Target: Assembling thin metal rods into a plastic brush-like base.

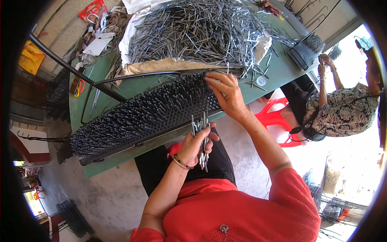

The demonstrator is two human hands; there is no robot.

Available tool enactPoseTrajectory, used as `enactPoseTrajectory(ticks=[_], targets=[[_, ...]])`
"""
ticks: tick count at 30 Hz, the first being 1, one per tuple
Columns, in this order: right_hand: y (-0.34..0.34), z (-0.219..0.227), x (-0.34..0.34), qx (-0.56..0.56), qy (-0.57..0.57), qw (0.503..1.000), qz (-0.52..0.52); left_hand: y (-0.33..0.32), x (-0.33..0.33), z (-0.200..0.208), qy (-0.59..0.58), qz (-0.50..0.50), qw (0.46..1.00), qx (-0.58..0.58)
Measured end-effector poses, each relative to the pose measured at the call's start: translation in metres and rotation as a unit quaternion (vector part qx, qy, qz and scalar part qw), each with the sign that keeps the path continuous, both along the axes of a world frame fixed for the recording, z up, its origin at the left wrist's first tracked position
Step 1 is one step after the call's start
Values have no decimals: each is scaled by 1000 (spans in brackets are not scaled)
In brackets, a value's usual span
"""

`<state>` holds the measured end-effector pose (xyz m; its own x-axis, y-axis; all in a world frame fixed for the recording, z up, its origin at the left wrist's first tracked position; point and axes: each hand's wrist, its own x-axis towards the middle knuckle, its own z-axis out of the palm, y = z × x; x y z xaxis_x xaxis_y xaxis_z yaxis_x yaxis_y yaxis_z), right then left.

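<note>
My left hand (192,146) is closed round a loose bundle of thin metal strips (202,159), which stand upright just in front of the rack. My right hand (227,93) has its fingertips pinched together at the far right end of a long dark perforated rack (209,105); anything between them is too small to make out. Rows of dark metal strips (133,115) stick up from the rack's holes over most of its length. At the right end several bare holes show. The rack lies aslant along the near edge of a green table (115,159).
Beyond the rack a large pile of loose metal strips (189,34) lies on white sheeting (125,40). Orange-handled scissors (79,88) are at the left. A black metal rod (76,70) crosses over the table. At the right, another person (342,107) sits by a red plastic stool (274,119).
</note>
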<state>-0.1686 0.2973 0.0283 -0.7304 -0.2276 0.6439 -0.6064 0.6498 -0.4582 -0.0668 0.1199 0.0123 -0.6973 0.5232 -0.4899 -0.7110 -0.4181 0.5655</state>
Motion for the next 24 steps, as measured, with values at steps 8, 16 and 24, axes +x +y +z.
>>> enactPoseTrajectory(ticks=[8,16,24], targets=[[-7,33,46,-153,-355,920,70,0,-2,9,55,13,998,-3],[14,25,39,-356,-397,842,81,9,-6,9,74,-36,997,-2],[32,20,35,-295,-471,823,116,22,-19,12,141,-54,986,-63]])
